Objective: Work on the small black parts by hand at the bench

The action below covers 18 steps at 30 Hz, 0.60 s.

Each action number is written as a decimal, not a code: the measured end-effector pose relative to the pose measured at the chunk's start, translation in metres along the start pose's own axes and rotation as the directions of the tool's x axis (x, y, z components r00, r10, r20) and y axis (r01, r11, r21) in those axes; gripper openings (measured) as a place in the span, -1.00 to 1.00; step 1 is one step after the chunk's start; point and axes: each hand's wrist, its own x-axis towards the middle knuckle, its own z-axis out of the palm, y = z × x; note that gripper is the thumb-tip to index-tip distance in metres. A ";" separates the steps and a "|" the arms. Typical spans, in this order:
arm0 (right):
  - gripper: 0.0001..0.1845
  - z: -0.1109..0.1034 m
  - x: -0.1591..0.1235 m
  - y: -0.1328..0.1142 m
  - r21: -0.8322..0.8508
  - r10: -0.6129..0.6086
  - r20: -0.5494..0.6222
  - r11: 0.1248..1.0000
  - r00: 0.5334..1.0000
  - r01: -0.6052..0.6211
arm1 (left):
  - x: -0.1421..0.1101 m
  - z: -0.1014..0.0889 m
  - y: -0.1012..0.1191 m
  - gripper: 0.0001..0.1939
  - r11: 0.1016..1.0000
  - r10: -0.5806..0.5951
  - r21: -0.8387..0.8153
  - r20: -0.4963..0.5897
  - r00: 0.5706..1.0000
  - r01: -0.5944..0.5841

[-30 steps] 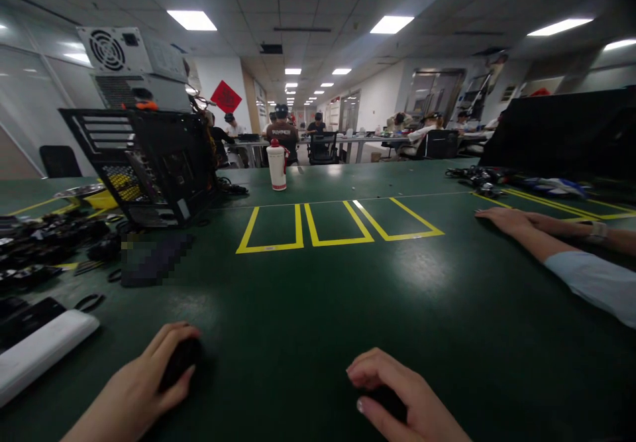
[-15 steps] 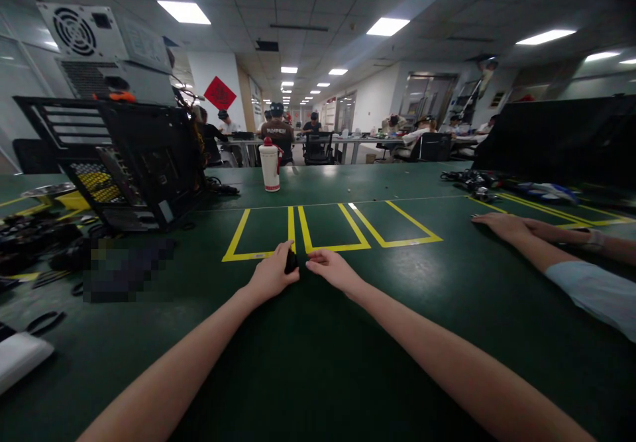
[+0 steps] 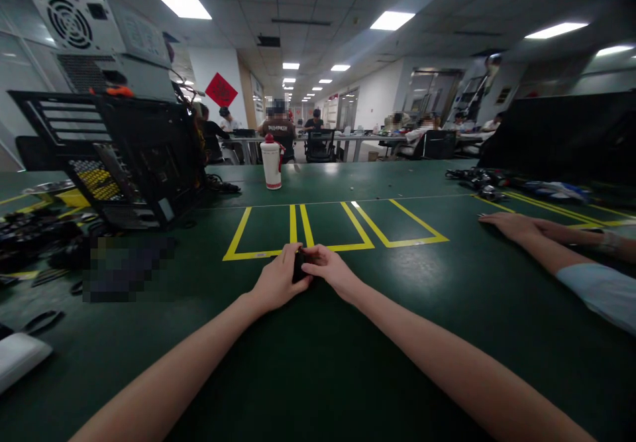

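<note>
Just in front of the yellow tape outlines, a small black object is held between my two hands. My left hand is closed round its left side, thumb at the near end. My right hand has its fingertips on the object's upper right, curled in a pinch. Most of the object is covered by fingers, so its kind cannot be made out. Something tiny shows at its top, too small to name.
Yellow tape marks several outlines on the green table. A white bottle with a red lid stands beyond. An open computer case is at left, cables at right. A neighbour's hands rest at the right.
My right hand has moved left and now touches the black object. My left hand, still holding the object, has shifted slightly right.
</note>
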 end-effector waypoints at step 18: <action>-0.65 0.008 -0.016 0.011 -0.044 -0.179 -0.040 0.983 0.983 0.178 | -0.018 -0.007 -0.006 -0.34 0.973 0.198 -0.121 0.012 0.980 -0.195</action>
